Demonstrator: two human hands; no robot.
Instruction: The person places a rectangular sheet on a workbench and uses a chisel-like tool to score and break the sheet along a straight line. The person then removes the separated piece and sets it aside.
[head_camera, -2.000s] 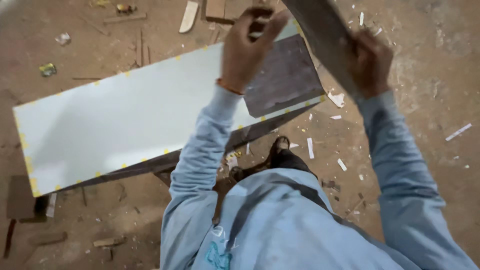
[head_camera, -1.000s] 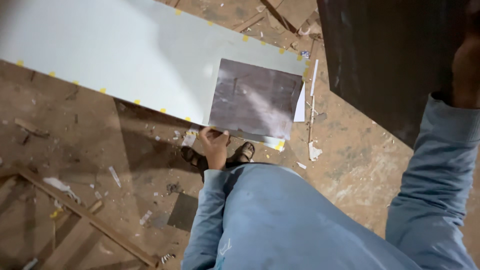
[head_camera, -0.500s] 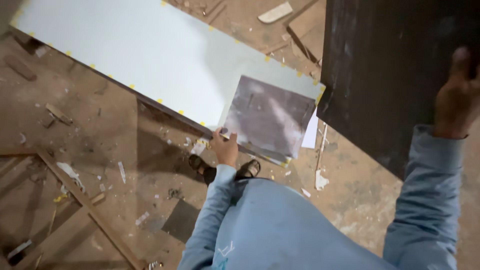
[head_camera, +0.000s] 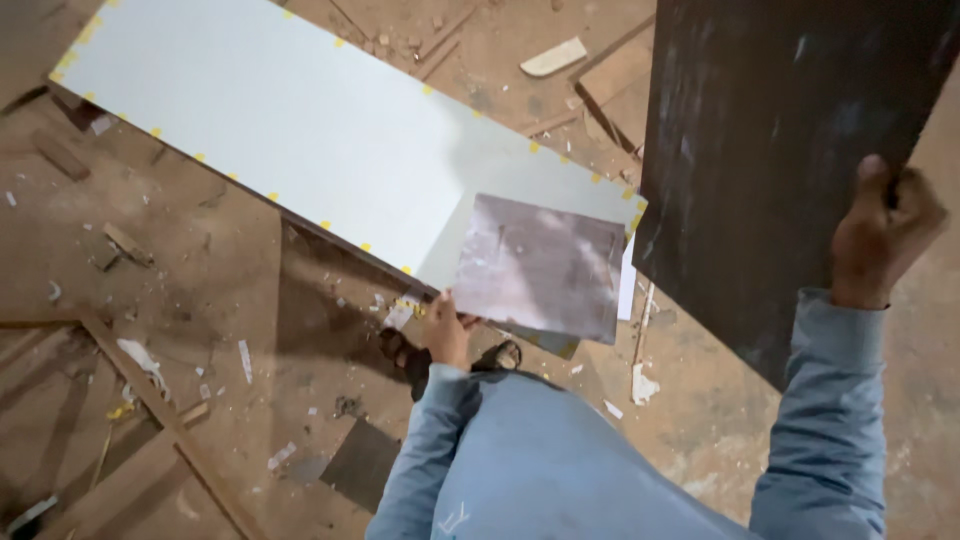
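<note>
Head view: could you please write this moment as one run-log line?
left hand: grips small grey sheet at its corner, over white panel | right hand: holds large dark board raised | floor: wood scraps

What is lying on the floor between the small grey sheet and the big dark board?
In the head view, a thin white strip and a wooden stick lie on the floor between the small grey sheet and the dark board.
</note>
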